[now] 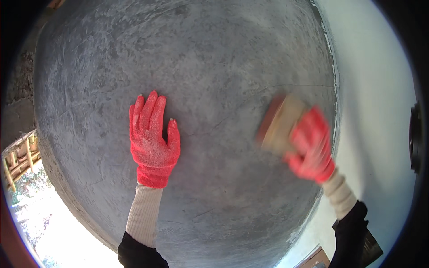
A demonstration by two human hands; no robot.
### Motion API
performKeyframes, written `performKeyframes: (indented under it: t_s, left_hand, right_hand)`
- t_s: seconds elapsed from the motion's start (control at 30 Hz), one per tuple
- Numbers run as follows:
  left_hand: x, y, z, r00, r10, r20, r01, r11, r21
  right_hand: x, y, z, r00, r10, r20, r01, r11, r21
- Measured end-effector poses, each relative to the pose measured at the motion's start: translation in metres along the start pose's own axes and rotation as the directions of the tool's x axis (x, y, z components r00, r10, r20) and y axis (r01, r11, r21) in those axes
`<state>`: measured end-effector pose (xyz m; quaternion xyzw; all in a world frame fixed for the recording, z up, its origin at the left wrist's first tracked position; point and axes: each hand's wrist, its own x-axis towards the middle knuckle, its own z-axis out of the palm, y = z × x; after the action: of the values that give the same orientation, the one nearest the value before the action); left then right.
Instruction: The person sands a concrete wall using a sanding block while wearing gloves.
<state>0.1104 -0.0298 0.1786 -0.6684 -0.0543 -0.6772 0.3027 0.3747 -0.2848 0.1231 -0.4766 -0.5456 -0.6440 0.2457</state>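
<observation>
A grey plastered wall [223, 187] with mottled patches and fine cracks fills the middle of the view. Flat against it lies my left hand [154, 140], in a red glove dusted with pale powder, its thumb apart from the fingers and nothing held. To the right, my right hand [313, 145], also red-gloved and smeared by motion, grips a sanding block [285, 124]. The block is tan, like wood, with a reddish-brown layer along its left side, near the wall surface. Blur hides whether it touches the wall.
A white wall [368, 111] meets the grey one at a rough edge on the right. On the far right is a dark object [415, 138]. Bright daylight and a wooden railing-like structure [21, 156] show beyond the left edge. At lower right is a brown object [316, 259].
</observation>
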Motion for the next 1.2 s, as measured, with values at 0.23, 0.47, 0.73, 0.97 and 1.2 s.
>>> performKeyframes:
  t_s: [0.23, 0.47, 0.73, 0.97, 1.2]
  left_hand:
    - [0.001, -0.002, 0.007, 1.000, -0.004, -0.025, 0.004, 1.000, 0.008]
    - [0.007, 0.002, 0.003, 1.000, 0.011, -0.020, -0.011, 1.000, 0.017]
    - [0.005, 0.003, 0.003, 1.000, 0.002, -0.013, -0.002, 1.000, 0.013]
    - [-0.001, -0.005, 0.006, 1.000, -0.016, 0.002, 0.016, 1.000, 0.007]
    - [0.001, 0.000, 0.005, 1.000, -0.010, -0.005, 0.010, 1.000, 0.007]
  right_hand:
    - [0.027, 0.018, 0.030, 0.897, 0.339, -0.285, -0.355, 0.935, -0.003]
    - [-0.066, -0.070, 0.028, 0.510, -0.859, -0.044, 0.857, 0.504, 0.110]
    - [0.070, 0.095, 0.018, 0.726, 0.557, -0.403, -0.533, 0.826, 0.182]
    - [-0.031, -0.042, 0.019, 0.952, -0.123, 0.280, 0.070, 0.979, 0.191]
    - [-0.057, -0.062, 0.014, 0.827, -0.335, 0.451, 0.000, 0.803, 0.596]
